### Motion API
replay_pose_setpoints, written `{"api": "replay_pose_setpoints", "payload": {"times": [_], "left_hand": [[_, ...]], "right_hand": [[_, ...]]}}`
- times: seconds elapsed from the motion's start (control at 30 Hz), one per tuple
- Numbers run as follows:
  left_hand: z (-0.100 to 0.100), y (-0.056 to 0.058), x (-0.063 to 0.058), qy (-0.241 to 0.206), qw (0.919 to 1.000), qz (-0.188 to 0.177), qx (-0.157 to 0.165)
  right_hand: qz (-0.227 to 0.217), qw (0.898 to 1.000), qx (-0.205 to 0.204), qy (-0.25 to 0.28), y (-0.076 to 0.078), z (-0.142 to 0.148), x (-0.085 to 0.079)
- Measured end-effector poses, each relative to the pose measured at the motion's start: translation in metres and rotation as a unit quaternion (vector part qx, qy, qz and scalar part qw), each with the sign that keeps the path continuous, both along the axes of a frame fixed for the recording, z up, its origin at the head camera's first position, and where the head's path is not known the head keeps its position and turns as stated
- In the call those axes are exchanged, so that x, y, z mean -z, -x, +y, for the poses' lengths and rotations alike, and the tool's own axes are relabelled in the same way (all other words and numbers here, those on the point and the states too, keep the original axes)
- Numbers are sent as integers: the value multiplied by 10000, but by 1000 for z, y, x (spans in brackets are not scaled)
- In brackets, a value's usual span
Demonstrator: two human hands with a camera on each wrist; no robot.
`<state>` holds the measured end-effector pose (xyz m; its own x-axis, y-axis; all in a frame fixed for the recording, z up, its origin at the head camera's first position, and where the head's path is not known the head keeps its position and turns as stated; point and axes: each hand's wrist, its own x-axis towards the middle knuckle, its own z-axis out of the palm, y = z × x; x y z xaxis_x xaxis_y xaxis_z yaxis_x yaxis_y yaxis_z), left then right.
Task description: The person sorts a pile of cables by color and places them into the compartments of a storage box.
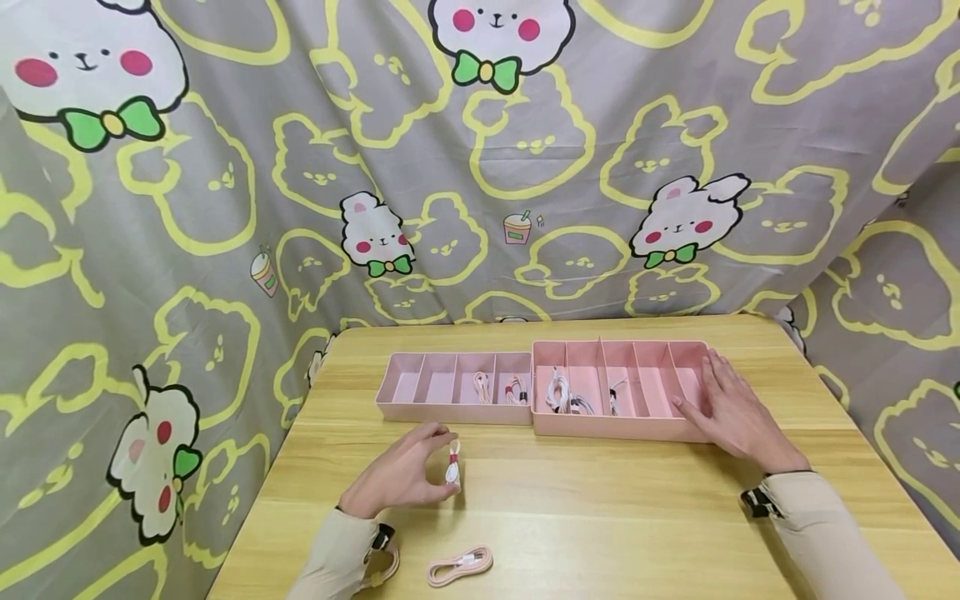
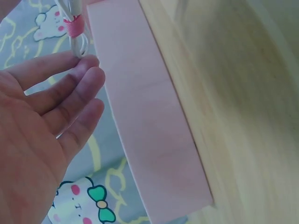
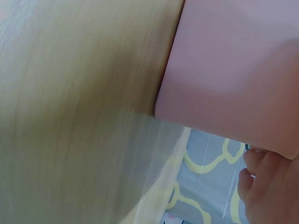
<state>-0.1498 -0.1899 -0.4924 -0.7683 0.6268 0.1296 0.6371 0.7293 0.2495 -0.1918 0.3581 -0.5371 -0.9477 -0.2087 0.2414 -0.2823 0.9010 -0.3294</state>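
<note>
My left hand (image 1: 399, 472) pinches a folded white cable (image 1: 453, 472) between thumb and fingertips, held upright in front of the boxes. A red-pink tie (image 2: 74, 26) wraps the cable in the left wrist view. My right hand (image 1: 738, 418) rests on the right end of the pink divided box (image 1: 622, 427), thumb at its front rim and fingers along the end wall. White and grey bundled cables (image 1: 557, 392) lie in that box's left compartments. To its left stands a pale mauve-pink divided box (image 1: 453, 412), with pinkish cables (image 1: 482, 388) in its two right compartments.
A pink coiled cable (image 1: 474, 558) lies on the wooden table (image 1: 570, 517) near its front. Another cable with a yellowish tie (image 1: 377, 577) is partly hidden by the left sleeve. A patterned curtain (image 1: 442, 283) hangs right behind the table's back edge.
</note>
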Motion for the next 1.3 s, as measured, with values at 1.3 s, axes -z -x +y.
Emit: {"api": "replay_pose_setpoints", "payload": {"times": [1.3], "left_hand": [[55, 39, -35, -457, 9981, 155, 370]], "right_hand": [[-45, 10000, -24, 84, -2, -2, -2]]}}
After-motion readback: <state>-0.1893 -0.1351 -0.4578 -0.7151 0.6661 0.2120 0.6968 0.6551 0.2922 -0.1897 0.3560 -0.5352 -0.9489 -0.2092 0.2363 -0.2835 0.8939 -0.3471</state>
